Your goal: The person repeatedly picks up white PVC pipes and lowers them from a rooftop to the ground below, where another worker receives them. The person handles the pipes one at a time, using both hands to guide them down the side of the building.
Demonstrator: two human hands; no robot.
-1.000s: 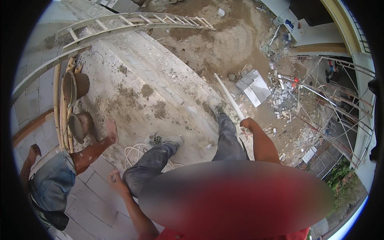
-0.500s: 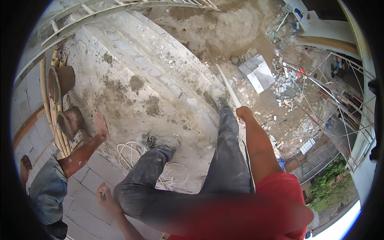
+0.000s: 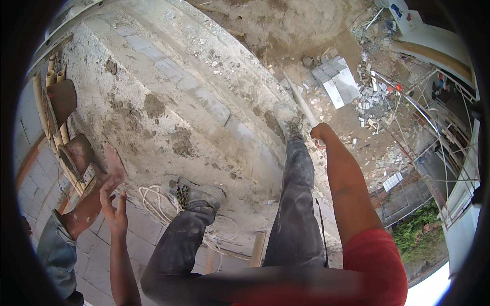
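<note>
Head view: right hand (image 3: 321,132), stretched forward, grasps a white pipe (image 3: 301,100); left hand (image 3: 114,210), raised, has fingers loosely parted.

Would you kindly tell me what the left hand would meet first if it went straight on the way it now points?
The left hand would probably meet the co-worker's bare foot first, though the depth between them is unclear.

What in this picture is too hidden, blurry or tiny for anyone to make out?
White pipe, head view: gripped stretch hidden by the right hand.
Other person, head view: upper body cut off by the dark left rim.
Red shirt, head view: front smeared by a blur near the lower edge.
Rubble, head view: many pieces too small to identify.
</note>
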